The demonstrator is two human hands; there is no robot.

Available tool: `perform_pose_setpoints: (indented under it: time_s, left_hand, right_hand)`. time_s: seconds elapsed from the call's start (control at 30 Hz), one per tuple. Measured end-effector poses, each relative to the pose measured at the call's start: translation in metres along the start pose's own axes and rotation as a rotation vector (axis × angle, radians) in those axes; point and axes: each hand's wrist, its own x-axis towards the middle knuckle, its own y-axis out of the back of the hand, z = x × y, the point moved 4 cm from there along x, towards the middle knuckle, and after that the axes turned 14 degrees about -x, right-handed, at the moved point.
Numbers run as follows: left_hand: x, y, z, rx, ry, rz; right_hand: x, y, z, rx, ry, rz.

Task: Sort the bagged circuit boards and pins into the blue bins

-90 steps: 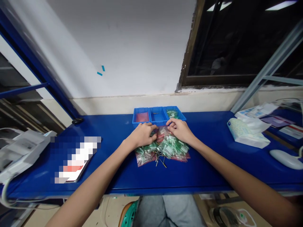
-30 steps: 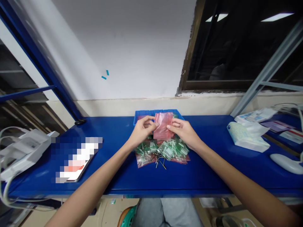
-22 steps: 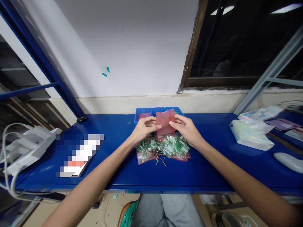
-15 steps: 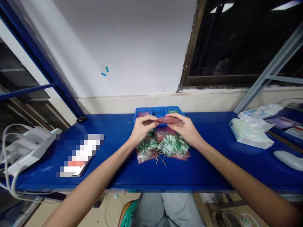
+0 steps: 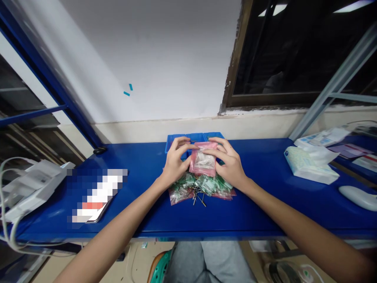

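Your left hand (image 5: 176, 162) and right hand (image 5: 233, 164) grip the pink bag (image 5: 202, 162) by opposite sides, seemingly to spread its face flat, above the green packets (image 5: 212, 184) on the bench (image 5: 250, 216). The blue tray (image 5: 171, 142) sits just behind, within easy reach; the bag's pale contents are perhaps clear packets.

Grey, creased trousers (image 5: 213, 261) show below two slender bare forearms (image 5: 123, 222).

Two hands (image 5: 176, 161), one phone (image 5: 101, 196), one tissue pack (image 5: 312, 167), two teal strips (image 5: 126, 93).
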Motion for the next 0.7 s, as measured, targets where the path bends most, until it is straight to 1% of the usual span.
perform_pose_setpoints:
  time_s: [0.1,0.2,0.37,0.47,0.5,0.57,0.63,0.7]
  left_hand:
    - [-0.003,-0.002,-0.004,0.143,-0.073,-0.089]
    - [-0.005,-0.004,-0.009,0.223,-0.090,-0.146]
    - [-0.006,-0.003,-0.010,0.212,-0.068,-0.152]
    - [-0.006,-0.005,-0.008,0.142,-0.029,-0.153]
    - [-0.005,-0.006,-0.007,0.101,-0.002,-0.145]
    - [-0.004,-0.007,-0.006,0.004,0.093,-0.100]
    - [-0.004,-0.009,-0.007,-0.102,0.226,-0.036]
    - [-0.004,-0.012,-0.007,-0.246,0.354,-0.008]
  right_hand:
    - [-0.001,-0.001,0.004,0.040,-0.049,-0.029]
    - [-0.001,-0.001,0.008,0.055,-0.068,-0.034]
    - [-0.001,-0.001,0.008,0.050,-0.012,-0.017]
    - [0.000,-0.003,0.009,0.004,-0.041,-0.026]
    - [0.001,-0.004,0.011,-0.017,-0.060,-0.035]
    - [0.002,-0.005,0.013,-0.025,-0.116,-0.044]
    - [0.002,-0.008,0.016,0.048,-0.195,-0.070]
    - [0.002,-0.012,0.018,0.181,-0.291,-0.130]
